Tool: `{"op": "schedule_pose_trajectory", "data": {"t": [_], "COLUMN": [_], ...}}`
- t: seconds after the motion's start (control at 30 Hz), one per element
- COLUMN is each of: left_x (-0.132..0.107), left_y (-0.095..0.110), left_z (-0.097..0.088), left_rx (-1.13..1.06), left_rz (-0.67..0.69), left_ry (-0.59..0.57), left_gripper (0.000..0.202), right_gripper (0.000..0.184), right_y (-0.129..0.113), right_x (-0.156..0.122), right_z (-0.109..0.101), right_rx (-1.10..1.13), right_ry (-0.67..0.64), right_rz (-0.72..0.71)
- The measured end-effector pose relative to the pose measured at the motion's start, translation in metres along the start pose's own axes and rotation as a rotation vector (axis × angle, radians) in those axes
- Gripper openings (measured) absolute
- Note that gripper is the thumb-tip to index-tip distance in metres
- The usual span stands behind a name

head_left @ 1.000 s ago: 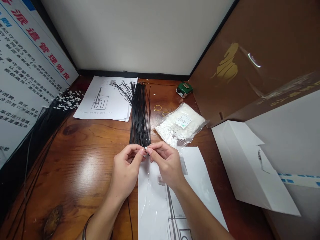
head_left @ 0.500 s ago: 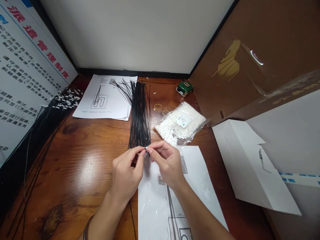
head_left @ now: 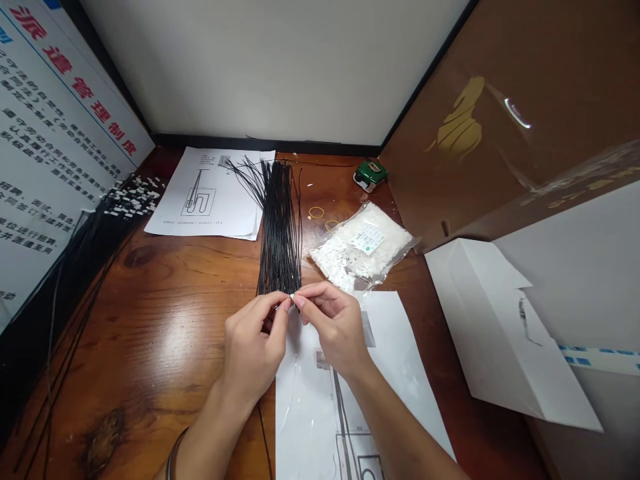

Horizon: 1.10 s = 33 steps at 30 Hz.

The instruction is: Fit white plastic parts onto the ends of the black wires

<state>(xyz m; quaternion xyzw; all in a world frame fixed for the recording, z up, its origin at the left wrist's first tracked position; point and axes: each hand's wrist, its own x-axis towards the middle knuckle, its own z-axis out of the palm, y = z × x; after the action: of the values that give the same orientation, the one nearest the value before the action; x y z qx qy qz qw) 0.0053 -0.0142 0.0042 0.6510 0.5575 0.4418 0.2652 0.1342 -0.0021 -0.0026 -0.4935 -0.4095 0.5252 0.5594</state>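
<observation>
My left hand [head_left: 253, 347] and my right hand [head_left: 334, 325] meet fingertip to fingertip over the wooden table [head_left: 165, 313]. Both are pinched shut on a tiny white connector [head_left: 292, 297]. A thin black wire [head_left: 264, 437] runs down from my left hand toward me. Just beyond the fingertips lies a bundle of black wires [head_left: 279, 227], straight and pointing away. To its right sits a clear bag of small white connectors [head_left: 363, 247].
A printed drawing sheet [head_left: 213, 193] lies at the back left, another sheet [head_left: 325, 400] under my right wrist. Black wires with white ends [head_left: 115, 213] lie along the left wall. A green tape measure [head_left: 369, 175], rubber bands [head_left: 316, 214], a brown cardboard box [head_left: 500, 133] and a white box [head_left: 500, 340] stand to the right.
My hands have stayed pinched together at the same spot; the fingers shifted only slightly. The view moved a little.
</observation>
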Motion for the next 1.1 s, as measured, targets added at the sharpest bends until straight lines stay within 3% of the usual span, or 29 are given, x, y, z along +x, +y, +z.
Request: {"op": "schedule_pose_trajectory", "data": {"t": [0.2,0.37,0.7,1.1], "left_x": [0.003,0.007,0.012,0.011], "left_y": [0.005,0.011,0.013,0.012], "left_z": [0.001,0.001,0.001,0.001], "left_rx": [-0.402,-0.603,-0.652,-0.656], "left_rz": [-0.381,-0.530,-0.613,-0.600], "left_ry": [-0.057,-0.065,-0.096,-0.088], "left_gripper": [0.014,0.019,0.024,0.020], "right_gripper": [0.008,0.006,0.004,0.005], "right_y": [0.000,0.000,0.004,0.005], "right_x": [0.000,-0.001,-0.001,-0.001], "right_z": [0.003,0.004,0.002,0.003], "right_rx": [0.034,0.049,0.015,-0.008], "right_ry": [0.002,-0.002,-0.015,0.010], "right_rz": [-0.020,-0.018,-0.033,-0.016]}}
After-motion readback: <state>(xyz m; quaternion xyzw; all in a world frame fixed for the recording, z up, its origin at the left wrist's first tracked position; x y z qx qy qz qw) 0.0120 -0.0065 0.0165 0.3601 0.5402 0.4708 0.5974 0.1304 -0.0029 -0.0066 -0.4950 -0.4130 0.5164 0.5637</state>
